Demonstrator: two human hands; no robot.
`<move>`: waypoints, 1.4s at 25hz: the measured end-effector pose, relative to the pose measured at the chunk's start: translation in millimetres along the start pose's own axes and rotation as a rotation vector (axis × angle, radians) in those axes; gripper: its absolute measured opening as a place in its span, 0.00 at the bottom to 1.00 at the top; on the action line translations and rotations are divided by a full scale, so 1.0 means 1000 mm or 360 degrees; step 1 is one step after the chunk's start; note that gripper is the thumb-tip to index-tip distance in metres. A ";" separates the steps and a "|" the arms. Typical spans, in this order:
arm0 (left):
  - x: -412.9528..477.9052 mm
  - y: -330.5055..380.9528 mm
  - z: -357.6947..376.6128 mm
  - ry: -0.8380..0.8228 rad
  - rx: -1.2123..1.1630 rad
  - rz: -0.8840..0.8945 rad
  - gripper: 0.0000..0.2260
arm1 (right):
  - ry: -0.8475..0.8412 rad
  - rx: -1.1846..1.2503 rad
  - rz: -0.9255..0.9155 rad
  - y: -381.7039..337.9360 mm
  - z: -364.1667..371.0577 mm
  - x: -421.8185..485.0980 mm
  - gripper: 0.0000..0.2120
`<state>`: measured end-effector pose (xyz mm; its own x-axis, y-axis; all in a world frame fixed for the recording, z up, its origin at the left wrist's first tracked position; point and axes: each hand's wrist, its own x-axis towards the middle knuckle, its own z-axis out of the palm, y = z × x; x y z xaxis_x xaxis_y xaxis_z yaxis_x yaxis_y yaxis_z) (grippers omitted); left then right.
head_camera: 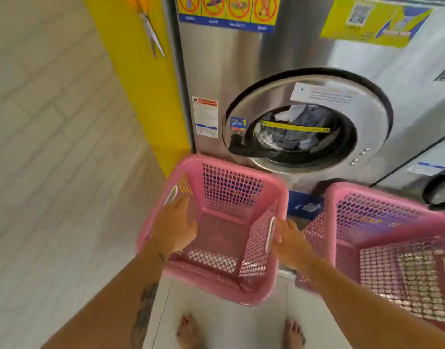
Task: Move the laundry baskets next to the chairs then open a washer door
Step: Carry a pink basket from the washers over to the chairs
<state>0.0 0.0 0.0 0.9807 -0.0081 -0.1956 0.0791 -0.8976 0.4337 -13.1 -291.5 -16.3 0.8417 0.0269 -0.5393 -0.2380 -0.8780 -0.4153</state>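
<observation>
Nearest, our left hand [175, 227] rests on the left rim of the pink basket [231, 190] and our right hand [290, 244] at its right handle. Blur hides whether either grips. A second pink basket [367, 210] stands just right. Behind them, the washer door [304, 122] is closed.

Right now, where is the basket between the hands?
Head view, centre: the pink basket is below the washer door, left of a second pink basket.

Left hand [175, 225] and right hand [289, 239] outstretched, apart.
</observation>
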 end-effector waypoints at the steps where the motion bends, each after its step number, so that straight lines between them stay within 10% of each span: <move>1: 0.020 -0.017 0.001 0.0027 0.0105 0.0070 0.27 | 0.0090 0.0056 0.0053 -0.002 0.013 0.011 0.37; 18: 0.087 -0.145 0.079 0.0223 0.0286 0.0203 0.45 | 0.0827 -0.0083 0.0197 0.015 0.098 0.065 0.42; 35: -0.211 -0.151 0.123 0.0144 0.0319 -0.0102 0.40 | 0.0517 -0.0117 -0.0075 0.089 0.187 -0.145 0.44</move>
<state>-240.7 82.8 -132.4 0.9875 0.0830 -0.1337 0.1132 -0.9647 0.2376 -246.8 -284.4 -112.4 0.9644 -0.0750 -0.2537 -0.1693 -0.9119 -0.3739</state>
